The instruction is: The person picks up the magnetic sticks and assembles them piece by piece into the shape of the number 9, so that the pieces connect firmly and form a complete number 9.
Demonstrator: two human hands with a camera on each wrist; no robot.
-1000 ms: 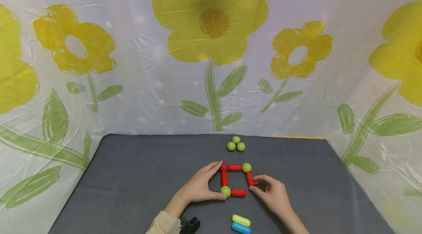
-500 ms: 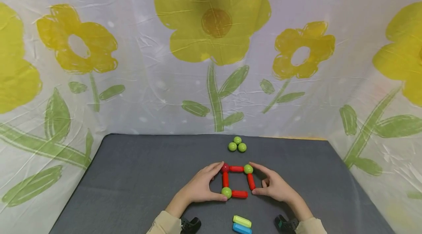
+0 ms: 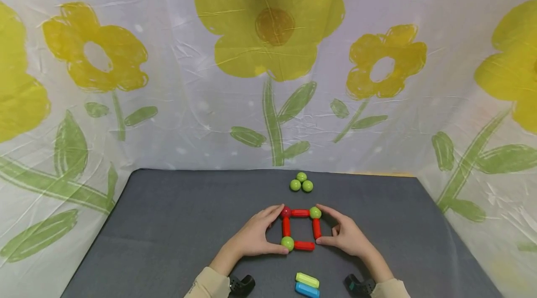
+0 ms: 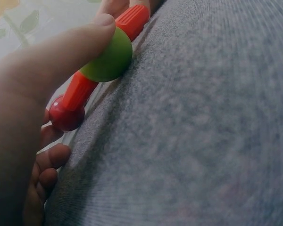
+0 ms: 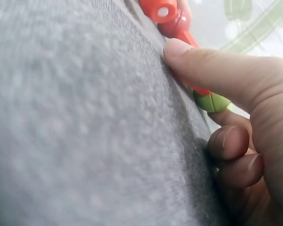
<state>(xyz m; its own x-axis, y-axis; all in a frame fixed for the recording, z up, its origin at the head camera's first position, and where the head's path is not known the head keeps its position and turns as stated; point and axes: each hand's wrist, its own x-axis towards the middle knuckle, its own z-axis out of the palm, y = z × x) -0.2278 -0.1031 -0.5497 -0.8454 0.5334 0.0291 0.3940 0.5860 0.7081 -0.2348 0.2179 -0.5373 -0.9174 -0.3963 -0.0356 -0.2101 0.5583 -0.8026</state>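
Note:
A four-sided frame of red toy rods and balls lies flat on the cloth, its near right corner having no ball. My left hand (image 3: 251,235) holds its left side, thumb on the near green ball (image 4: 115,59) and index finger at the red ball (image 3: 285,211). On the right side, my right hand (image 3: 346,232) spans the far green ball (image 3: 315,212) with its index finger and the near end of the right red rod (image 3: 316,229) with its thumb. The near red rod (image 3: 304,246) has a free right end, showing a pale round spot in the right wrist view.
Three green balls (image 3: 301,181) sit together behind the frame. In front lie a yellow rod (image 3: 307,280) and a blue rod (image 3: 307,289), side by side. A dark grey cloth (image 3: 176,214) covers the table; a flower-printed curtain (image 3: 189,116) hangs behind it.
My right hand went from pinching the right rod's near end to spanning the rod and the far green ball. The rod's near end swung left, straightening that side. My left hand kept its hold.

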